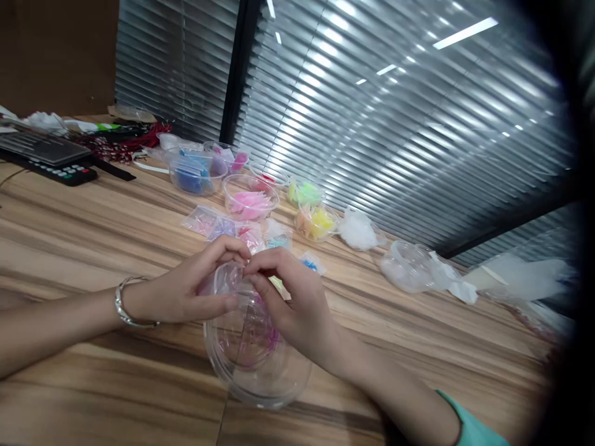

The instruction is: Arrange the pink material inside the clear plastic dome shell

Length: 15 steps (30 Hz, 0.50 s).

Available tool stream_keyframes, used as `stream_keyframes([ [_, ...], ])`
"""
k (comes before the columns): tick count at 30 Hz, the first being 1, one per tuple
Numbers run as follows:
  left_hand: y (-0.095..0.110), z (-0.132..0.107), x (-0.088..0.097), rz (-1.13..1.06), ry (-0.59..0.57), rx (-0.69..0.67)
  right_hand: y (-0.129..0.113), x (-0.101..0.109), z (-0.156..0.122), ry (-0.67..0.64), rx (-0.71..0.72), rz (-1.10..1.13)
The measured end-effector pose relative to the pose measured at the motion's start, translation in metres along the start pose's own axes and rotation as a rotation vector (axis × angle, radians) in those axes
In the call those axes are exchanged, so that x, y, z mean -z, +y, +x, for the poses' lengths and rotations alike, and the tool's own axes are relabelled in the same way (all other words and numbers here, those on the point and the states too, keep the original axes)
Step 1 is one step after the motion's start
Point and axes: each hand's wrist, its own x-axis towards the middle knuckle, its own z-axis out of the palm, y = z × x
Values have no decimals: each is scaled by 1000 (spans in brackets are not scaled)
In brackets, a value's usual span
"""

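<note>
My left hand [198,285], with a silver bracelet at the wrist, is closed on a small clear plastic bag [229,279]. The thumb and fingers of my right hand [297,303] pinch together at the bag's upper edge, close to the left fingertips. Directly below both hands stands a round clear plastic tub [274,396] holding some thin pink-purple pieces [272,339]. Just beyond my fingers lie several small clear packets with coloured contents, among them a purple packet [222,228] and a blue one [309,263]. What the bag contains is hard to make out.
Clear tubs with coloured pieces line the back: blue [193,173], pink [251,201], green [304,193] and yellow [320,222]. White plastic bags [360,229] and clear tubs [406,266] lie right. A remote control [69,176] and red-black wires [125,142] are left. Window blinds [372,111] rise behind.
</note>
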Motion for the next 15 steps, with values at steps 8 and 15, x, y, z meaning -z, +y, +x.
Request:
stream_keyframes([
  [8, -1, -1, 3, -22, -64, 24, 2, -5, -2, 17, 116, -36],
  [15, 0, -3, 2, -59, -116, 40, 6, -5, -5, 47, 161, -32],
])
